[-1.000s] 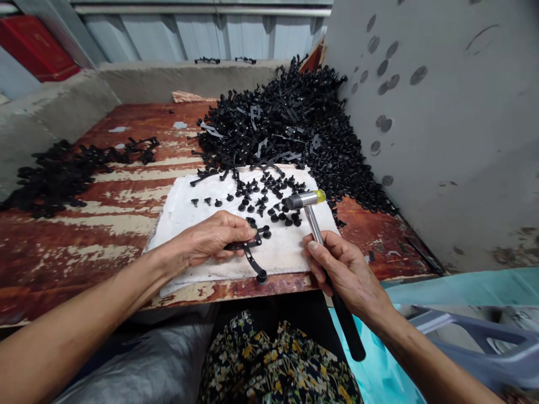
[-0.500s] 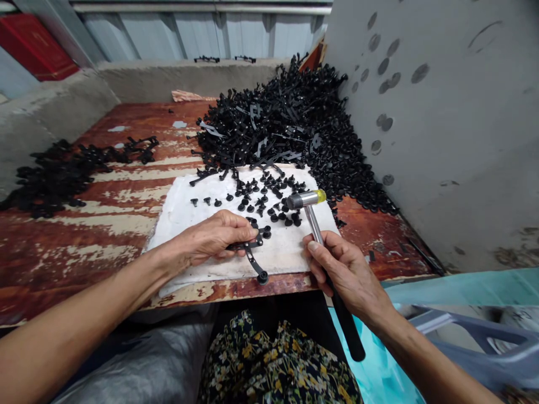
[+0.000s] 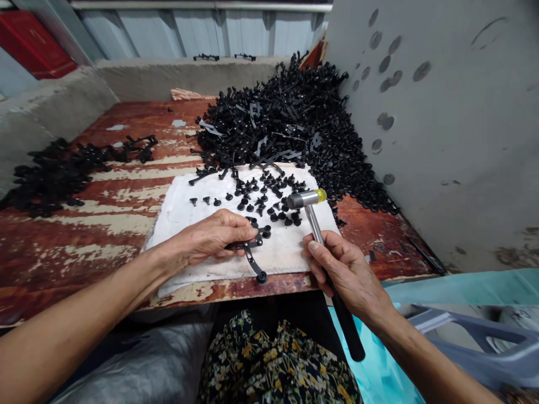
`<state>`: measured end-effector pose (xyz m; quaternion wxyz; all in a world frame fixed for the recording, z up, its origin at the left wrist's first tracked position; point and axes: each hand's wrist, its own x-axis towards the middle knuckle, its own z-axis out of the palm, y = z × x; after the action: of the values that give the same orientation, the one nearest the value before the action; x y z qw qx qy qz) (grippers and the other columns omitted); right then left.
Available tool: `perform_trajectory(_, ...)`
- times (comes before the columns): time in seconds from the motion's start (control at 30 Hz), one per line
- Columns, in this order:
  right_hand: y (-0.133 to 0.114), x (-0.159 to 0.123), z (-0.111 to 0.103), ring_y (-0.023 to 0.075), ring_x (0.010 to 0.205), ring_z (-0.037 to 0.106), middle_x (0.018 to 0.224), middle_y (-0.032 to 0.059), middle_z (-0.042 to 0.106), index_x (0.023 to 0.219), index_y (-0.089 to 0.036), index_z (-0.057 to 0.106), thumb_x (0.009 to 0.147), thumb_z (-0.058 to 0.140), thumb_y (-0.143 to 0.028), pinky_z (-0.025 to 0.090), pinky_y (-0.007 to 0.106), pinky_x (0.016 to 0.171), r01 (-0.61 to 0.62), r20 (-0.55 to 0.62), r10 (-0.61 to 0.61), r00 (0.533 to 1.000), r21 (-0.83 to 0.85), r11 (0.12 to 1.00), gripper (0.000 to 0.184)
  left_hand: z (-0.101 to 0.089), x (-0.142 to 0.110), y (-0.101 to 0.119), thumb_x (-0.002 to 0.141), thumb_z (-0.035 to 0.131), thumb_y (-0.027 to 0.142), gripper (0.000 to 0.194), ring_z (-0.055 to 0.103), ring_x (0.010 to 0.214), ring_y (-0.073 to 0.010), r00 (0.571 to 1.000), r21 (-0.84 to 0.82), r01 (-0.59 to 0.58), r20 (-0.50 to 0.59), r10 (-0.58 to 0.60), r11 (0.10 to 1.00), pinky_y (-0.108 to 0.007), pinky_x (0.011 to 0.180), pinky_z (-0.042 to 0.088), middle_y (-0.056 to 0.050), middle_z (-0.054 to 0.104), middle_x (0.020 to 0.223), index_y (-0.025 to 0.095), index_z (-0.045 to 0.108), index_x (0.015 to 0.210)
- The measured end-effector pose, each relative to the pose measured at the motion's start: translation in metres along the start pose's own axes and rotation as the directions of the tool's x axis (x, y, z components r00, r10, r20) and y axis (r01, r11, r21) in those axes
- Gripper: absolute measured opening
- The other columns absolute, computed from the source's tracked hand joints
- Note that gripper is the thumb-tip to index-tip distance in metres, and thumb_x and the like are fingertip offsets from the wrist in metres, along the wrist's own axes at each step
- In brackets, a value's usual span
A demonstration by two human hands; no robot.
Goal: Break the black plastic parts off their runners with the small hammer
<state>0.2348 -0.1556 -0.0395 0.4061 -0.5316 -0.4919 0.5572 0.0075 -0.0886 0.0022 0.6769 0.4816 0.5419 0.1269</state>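
My left hand (image 3: 219, 233) pinches a black bracket with several arms (image 3: 252, 259) over the front of a white cloth (image 3: 197, 264). Round knobs stand at the ends of its arms, and my fingers cover its left part. My right hand (image 3: 341, 269) is wrapped round the handle of a small mallet (image 3: 310, 198), which has a metal head, one dark face and one yellow face. The mallet's head is raised to the right of the bracket, apart from it. Several small black pegs with round bases (image 3: 272, 196) lie scattered on the cloth beyond my hands.
A large heap of black parts (image 3: 278, 118) covers the back right of the worn red-brown table (image 3: 122, 224). Another pile of black brackets (image 3: 59, 177) lies at the left. A grey panel (image 3: 446, 140) bounds the right side; a low concrete ledge (image 3: 185, 76) runs along the back.
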Motion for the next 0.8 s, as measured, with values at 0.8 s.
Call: perform_trajectory(0.8,-0.006,0.000,0.002,0.0071,0.034,0.033,0.045,-0.0106,0.042,0.087,-0.020,0.054,0.083,0.055,-0.055,0.024,0.020,0.034,-0.021,-0.002,0.021,1.000,-0.059,0.998,0.035,0.010,-0.004,0.013,0.085,0.061,0.018,0.032,0.028,0.028,-0.0017,0.987,0.086,0.110,-0.126,-0.099,0.990,-0.015,0.033,0.013,0.002,0.047,0.038,0.013,0.055,0.054)
